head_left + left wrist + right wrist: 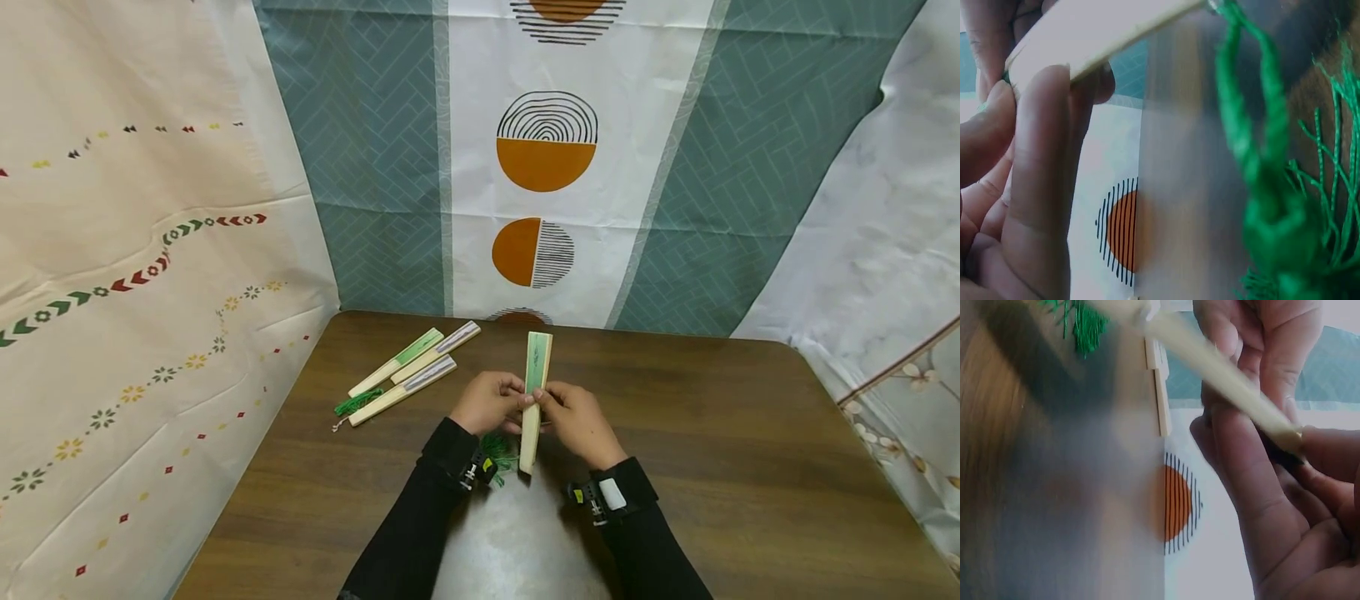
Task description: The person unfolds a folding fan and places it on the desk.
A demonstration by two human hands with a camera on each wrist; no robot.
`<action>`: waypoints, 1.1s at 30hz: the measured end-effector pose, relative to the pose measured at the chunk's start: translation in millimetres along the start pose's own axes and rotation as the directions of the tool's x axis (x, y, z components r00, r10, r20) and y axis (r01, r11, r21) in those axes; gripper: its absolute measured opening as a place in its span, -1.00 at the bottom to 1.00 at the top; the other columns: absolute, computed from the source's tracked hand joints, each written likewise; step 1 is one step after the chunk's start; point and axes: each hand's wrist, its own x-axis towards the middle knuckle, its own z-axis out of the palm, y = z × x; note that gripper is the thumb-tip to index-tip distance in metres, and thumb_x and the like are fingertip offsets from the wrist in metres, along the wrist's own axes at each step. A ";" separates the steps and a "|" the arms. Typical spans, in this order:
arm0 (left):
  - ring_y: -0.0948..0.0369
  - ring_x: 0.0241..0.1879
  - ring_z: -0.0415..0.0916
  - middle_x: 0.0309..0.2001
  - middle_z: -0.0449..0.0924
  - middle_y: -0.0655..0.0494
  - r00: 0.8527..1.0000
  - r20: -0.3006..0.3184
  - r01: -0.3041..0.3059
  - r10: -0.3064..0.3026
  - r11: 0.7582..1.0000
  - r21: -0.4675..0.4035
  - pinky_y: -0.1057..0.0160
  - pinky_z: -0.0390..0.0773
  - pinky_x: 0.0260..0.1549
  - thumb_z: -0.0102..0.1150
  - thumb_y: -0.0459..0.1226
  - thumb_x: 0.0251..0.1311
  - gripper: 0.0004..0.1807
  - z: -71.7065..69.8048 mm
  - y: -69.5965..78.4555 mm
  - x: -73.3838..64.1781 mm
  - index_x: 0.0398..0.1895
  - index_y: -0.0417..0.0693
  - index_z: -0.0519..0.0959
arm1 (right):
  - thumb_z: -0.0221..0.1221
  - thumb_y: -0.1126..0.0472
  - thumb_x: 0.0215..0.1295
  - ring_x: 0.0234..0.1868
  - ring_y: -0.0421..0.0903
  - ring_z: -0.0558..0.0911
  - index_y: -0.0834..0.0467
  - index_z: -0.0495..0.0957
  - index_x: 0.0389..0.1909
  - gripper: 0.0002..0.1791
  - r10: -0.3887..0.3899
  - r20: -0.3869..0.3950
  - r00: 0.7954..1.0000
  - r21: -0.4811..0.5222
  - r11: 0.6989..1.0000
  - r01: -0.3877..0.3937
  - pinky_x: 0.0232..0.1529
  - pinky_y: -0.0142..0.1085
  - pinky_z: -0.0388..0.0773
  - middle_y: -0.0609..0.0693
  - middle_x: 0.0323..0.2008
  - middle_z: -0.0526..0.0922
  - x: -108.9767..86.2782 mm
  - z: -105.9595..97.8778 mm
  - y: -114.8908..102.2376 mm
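A closed folding fan [528, 442] with pale ribs and a green strip is held upright above the table, between both hands. My left hand [487, 404] pinches its left side. From the right, my right hand [585, 423] pinches it, thumb on the front face. In the left wrist view the left fingers [1041, 162] curl against the pale rib, and a green tassel [1279, 219] hangs by a looped cord from the fan's end. The right wrist view shows the fan edge-on across both hands' fingers [1247, 456].
Three more closed fans lie at the table's back left: one green-striped fan [397, 362] and two with greyish strips, a far fan [437, 352] and a near fan [405, 390]. A green tassel [358, 402] lies by them. Patterned cloth [375, 167] hangs behind the brown table [750, 450].
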 end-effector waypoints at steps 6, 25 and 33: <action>0.30 -0.50 0.72 -0.20 0.86 -0.16 1.000 -0.020 0.003 -0.003 1.000 0.001 0.27 0.89 -0.44 0.33 -0.39 0.62 -0.85 2.7 0.7 1.1 0.03 -0.36 0.74 | 0.12 0.13 0.84 -0.15 -0.06 0.87 0.31 0.75 0.18 -0.65 0.040 -0.046 0.998 0.000 0.999 -0.040 -0.09 -0.04 0.96 0.22 0.00 0.87 2.0 3.5 -0.1; 0.17 -0.40 0.84 -0.17 0.87 -0.26 0.999 -0.051 -0.011 0.011 1.000 -0.018 0.12 0.95 -0.36 0.31 -0.41 0.63 -0.89 4.2 4.8 -2.3 -0.03 -0.37 0.71 | 0.15 0.21 0.82 -0.31 -0.15 0.79 0.33 0.74 -0.01 -0.71 0.125 -0.110 0.986 0.117 0.987 -0.112 -0.24 -0.28 0.91 0.17 -0.19 0.80 2.4 6.7 -1.7; 0.14 -0.34 0.85 -0.13 0.87 -0.26 0.998 -0.059 -0.001 0.000 1.000 -0.015 0.13 0.95 -0.34 0.33 -0.39 0.62 -0.88 4.4 4.6 -0.6 0.00 -0.35 0.72 | 0.14 0.21 0.82 -0.27 -0.16 0.79 0.36 0.74 0.02 -0.70 0.142 -0.119 0.983 0.157 0.980 -0.122 -0.27 -0.39 0.88 0.18 -0.17 0.80 4.7 6.6 -1.1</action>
